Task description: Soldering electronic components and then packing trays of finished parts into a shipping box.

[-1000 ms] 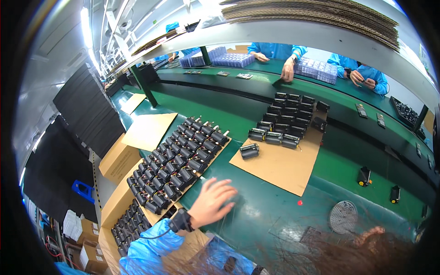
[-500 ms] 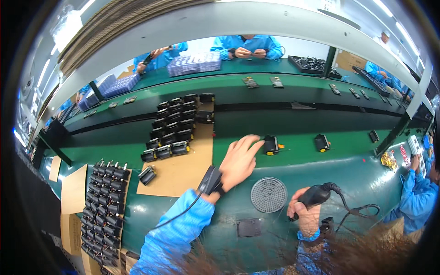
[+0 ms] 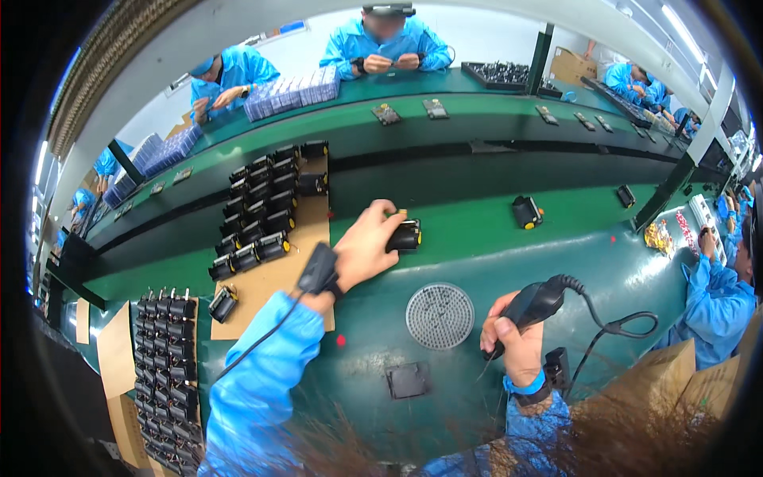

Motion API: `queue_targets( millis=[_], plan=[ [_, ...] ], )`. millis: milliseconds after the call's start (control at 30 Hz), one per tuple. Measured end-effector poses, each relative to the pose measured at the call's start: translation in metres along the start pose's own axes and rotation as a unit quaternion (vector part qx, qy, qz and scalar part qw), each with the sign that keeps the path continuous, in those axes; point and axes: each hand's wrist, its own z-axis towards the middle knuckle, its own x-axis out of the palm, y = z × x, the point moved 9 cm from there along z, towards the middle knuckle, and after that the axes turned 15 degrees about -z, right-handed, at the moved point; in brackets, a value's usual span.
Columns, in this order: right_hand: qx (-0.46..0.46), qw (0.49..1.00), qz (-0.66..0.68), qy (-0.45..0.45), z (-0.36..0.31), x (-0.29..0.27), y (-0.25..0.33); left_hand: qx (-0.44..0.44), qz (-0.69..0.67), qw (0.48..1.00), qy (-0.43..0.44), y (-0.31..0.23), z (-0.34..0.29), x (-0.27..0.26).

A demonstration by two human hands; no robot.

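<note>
My left hand reaches over the green bench, its thumb and fingers closed around a small black box-shaped part with yellow at its end. The fingers cover the part's left side. A black strap with a cable sits on that wrist. In my right hand, nearer to me, is a black corded hand tool, its thin tip pointing down and left. Between the hands lies a round grey perforated disc. Another black part lies farther right.
Rows of black parts stand on cardboard to the left, with more at the lower left. A flat dark square plate lies nearby. A metal shelf post rises at right. Co-workers sit across and to the right.
The view has shifted, so the bench things sit further left and the far bench shows more. My left hand has closed on the black part it was beside. The right hand keeps the tool.
</note>
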Motion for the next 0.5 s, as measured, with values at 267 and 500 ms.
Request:
queue_targets(
  millis=[267, 500],
  plan=[
    [-0.03, 0.994, -0.099, -0.038, 0.002, 0.003, 0.008, -0.073, -0.109, 0.99, 0.044, -0.131, -0.161, 0.001],
    [-0.033, 0.996, -0.057, -0.066, -0.002, -0.004, 0.011, -0.073, -0.047, 0.991, 0.099, -0.138, -0.174, 0.041]
  ],
)
